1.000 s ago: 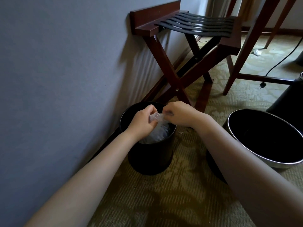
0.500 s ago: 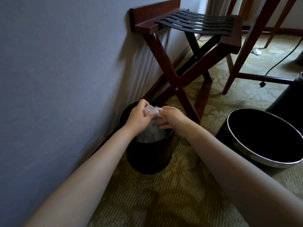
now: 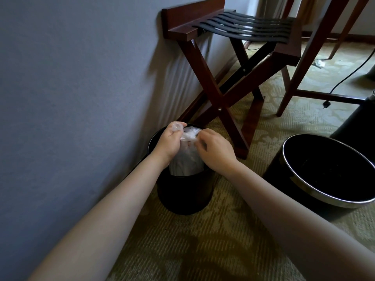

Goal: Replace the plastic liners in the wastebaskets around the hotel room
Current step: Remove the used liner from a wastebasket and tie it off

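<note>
Left hand [image 3: 170,142] and right hand [image 3: 218,152] both pinch the bunched neck of the liner [image 3: 188,162], which stands in the wastebasket [image 3: 182,197] at 6 o'clock from the luggage rack [image 3: 218,105]. I judge removal underway; next: lift it straight clear.

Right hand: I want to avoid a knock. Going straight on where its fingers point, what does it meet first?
The gathered neck of the plastic liner, which the right hand pinches; just beyond it, probably, the left hand gripping the same neck above the small wastebasket.
</note>
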{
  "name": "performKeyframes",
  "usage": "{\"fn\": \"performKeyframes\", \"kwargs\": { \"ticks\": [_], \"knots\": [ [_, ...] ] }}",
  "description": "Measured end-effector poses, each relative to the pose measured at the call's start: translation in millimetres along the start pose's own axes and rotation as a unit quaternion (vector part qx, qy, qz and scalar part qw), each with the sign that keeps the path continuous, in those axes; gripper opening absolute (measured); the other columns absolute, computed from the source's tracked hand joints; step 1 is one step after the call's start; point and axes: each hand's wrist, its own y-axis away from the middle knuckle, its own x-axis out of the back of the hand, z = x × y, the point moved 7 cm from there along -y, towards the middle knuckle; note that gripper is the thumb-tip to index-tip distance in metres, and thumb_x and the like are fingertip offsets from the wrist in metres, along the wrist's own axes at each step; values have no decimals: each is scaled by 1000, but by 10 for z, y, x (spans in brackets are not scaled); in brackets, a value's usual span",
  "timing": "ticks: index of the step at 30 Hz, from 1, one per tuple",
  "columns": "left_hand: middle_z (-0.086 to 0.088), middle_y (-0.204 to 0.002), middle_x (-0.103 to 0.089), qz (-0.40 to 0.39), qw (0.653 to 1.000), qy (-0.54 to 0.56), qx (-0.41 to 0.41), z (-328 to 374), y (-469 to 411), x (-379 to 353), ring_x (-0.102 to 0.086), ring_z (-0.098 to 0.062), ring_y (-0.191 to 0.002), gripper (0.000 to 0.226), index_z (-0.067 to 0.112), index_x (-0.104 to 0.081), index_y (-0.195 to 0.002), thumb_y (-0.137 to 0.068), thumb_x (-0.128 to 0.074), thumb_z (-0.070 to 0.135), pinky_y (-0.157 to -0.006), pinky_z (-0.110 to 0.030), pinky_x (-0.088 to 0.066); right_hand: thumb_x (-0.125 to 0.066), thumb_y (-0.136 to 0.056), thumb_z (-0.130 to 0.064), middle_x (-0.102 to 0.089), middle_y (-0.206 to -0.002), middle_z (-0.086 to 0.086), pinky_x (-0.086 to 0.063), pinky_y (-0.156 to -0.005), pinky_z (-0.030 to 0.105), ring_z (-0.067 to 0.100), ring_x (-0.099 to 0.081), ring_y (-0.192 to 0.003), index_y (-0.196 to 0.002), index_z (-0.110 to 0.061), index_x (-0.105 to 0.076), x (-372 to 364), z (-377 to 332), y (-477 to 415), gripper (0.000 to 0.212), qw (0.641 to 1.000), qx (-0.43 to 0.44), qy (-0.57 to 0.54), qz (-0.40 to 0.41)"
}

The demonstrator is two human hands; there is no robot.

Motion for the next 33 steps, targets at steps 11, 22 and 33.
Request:
{"fn": "performKeyframes", "kwargs": {
  "ticks": [11,22,33],
  "knots": [
    [6,-101,-54,-43,989,-119,-75,223,114,-41,-53,1,-85,47,10,-49,-123,-81,-70,5,-68,-2,-42,-59,-82,-11,-64,-87,-4,-54,-76,39,16,-61,-84,-91,-18,-65,75,229,-39,13,993,-50,-76,-82],
    [8,-83,-58,-141,966,-186,-111,431,228,-182,-56,-1,-66,50,16,-45,-121,-80,-69,3,-61,-8,-45,-59,-90,-8,-66,-109,-4,-51,-86,30,12,-61,-100,-115,-27,-66,24,206,-100,32,957,-90,-216,-173],
    [-5,-89,-57,24,868,-403,-288,409,144,-5,-57,-25,-71,17,7,-64,-86,-74,-66,-3,-57,-35,-48,-59,-88,-7,-45,-68,-7,-35,-64,23,6,-43,-66,-68,-19,-53,-37,51,-99,24,946,-103,-180,-249]
  ]
}}
